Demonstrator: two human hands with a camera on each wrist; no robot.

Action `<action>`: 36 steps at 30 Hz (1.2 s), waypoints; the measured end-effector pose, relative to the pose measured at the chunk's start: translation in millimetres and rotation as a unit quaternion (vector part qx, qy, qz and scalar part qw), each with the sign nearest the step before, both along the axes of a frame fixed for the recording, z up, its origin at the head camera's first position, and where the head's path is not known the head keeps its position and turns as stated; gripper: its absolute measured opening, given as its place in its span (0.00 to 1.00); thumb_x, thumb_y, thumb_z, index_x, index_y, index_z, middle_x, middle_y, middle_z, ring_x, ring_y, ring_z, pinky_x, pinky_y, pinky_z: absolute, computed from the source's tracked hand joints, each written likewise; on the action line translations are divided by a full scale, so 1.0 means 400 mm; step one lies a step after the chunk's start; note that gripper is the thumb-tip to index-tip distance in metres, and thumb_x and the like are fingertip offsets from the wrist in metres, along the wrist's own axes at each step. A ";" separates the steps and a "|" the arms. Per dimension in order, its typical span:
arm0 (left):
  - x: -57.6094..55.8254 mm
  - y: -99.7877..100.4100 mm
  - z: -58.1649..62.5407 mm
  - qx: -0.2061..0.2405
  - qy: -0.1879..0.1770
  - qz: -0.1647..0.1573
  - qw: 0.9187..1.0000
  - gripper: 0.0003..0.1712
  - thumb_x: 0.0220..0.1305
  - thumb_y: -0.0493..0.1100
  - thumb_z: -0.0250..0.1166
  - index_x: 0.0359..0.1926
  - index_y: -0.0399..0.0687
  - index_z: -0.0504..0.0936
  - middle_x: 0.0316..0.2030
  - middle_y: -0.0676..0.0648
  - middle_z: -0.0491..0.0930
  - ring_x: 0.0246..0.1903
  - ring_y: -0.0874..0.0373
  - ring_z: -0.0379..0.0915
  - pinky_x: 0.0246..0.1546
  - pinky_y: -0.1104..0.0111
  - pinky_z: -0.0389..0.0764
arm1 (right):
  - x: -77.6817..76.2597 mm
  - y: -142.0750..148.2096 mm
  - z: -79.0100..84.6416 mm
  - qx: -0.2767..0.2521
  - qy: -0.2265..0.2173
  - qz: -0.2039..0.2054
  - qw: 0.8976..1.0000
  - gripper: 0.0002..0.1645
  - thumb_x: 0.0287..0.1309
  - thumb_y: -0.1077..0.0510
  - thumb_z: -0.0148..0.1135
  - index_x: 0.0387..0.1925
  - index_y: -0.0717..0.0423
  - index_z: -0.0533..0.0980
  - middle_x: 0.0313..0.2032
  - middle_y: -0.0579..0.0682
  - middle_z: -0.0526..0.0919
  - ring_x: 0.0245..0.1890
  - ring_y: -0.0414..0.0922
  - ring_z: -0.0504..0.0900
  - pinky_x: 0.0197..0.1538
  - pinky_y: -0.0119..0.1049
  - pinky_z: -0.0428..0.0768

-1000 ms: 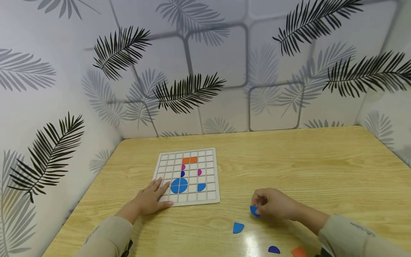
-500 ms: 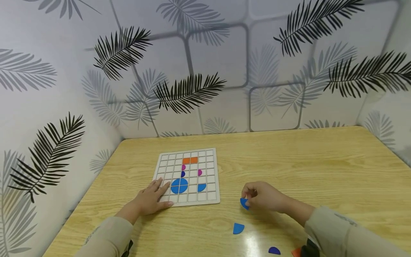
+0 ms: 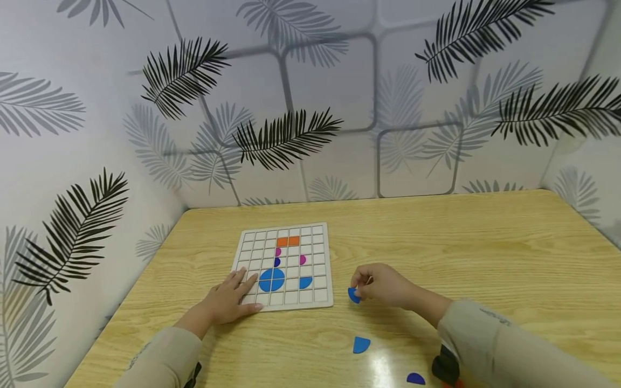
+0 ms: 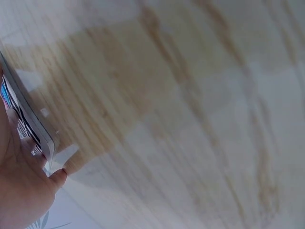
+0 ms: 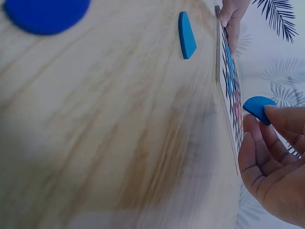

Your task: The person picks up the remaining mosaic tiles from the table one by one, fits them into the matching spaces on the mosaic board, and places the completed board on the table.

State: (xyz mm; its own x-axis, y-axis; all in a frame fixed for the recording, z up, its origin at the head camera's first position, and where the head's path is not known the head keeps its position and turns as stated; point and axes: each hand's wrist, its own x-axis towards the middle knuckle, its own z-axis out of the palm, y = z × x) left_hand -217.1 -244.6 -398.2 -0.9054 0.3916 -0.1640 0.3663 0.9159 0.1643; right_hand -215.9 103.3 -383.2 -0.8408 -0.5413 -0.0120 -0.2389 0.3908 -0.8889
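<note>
My right hand (image 3: 383, 284) pinches a blue quarter-circle tile (image 5: 258, 108) between thumb and fingers, above the table just right of the white grid board (image 3: 320, 272). My left hand (image 3: 229, 299) lies with its fingers spread over the lower left corner of that board. Set in the board's squares are orange squares (image 3: 288, 241), magenta half circles (image 3: 303, 260), a dark blue half circle (image 3: 277, 262), a full circle of blue quarters (image 3: 271, 279) and a single blue quarter (image 3: 305, 282). In the left wrist view, the left thumb sits by the board's edge.
On the wooden table (image 3: 436, 237) in front of me lie a loose blue quarter-circle tile (image 3: 361, 345) and a dark blue half circle (image 3: 415, 379). An orange piece (image 3: 453, 384) shows partly under the right wrist's black camera (image 3: 445, 366). A leaf-patterned wall (image 3: 339, 108) stands behind the table.
My right hand has moved left and away from me with the blue quarter-circle tile, closer to the board's right edge. The left hand has stayed on the board.
</note>
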 end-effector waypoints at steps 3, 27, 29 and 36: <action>-0.001 -0.001 0.000 0.002 -0.001 0.000 1.000 0.42 0.55 0.64 0.50 0.64 0.45 0.54 0.63 0.35 0.46 0.60 0.39 0.40 0.48 0.43 0.54 | -0.013 -0.019 -0.002 0.003 0.010 0.001 1.000 0.03 0.51 0.68 0.54 0.28 0.61 0.74 0.24 0.48 0.74 0.26 0.43 0.75 0.31 0.36 0.73; -0.002 -0.006 -0.004 0.008 -0.004 -0.002 1.000 0.44 0.55 0.65 0.49 0.64 0.43 0.53 0.62 0.34 0.46 0.60 0.37 0.40 0.48 0.42 0.52 | -0.103 -0.174 0.003 0.003 -0.017 -0.038 0.999 0.04 0.47 0.68 0.60 0.21 0.62 0.73 0.20 0.48 0.75 0.21 0.40 0.74 0.27 0.33 0.74; -0.003 -0.009 -0.010 0.010 -0.001 -0.003 1.000 0.44 0.55 0.66 0.48 0.64 0.43 0.53 0.62 0.34 0.46 0.60 0.37 0.40 0.48 0.41 0.52 | -0.106 -0.186 0.001 0.005 -0.015 -0.036 0.999 0.04 0.48 0.68 0.60 0.21 0.62 0.73 0.19 0.47 0.75 0.21 0.40 0.74 0.26 0.32 0.73; 0.003 -0.004 0.000 0.018 -0.009 -0.002 1.000 0.43 0.55 0.65 0.49 0.64 0.42 0.53 0.62 0.33 0.45 0.60 0.37 0.39 0.48 0.41 0.50 | -0.122 -0.217 -0.006 0.019 -0.006 -0.048 0.999 0.03 0.49 0.67 0.59 0.23 0.62 0.73 0.21 0.48 0.76 0.23 0.40 0.74 0.27 0.30 0.72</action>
State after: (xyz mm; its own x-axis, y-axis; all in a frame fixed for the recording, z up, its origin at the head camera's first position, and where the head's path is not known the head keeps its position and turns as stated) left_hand -216.1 -246.4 -398.1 -0.9012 0.4003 -0.1660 0.3661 0.9082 0.2029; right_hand -264.6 16.6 -385.7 -0.8883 -0.4575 -0.0412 -0.1887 0.4452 -0.8753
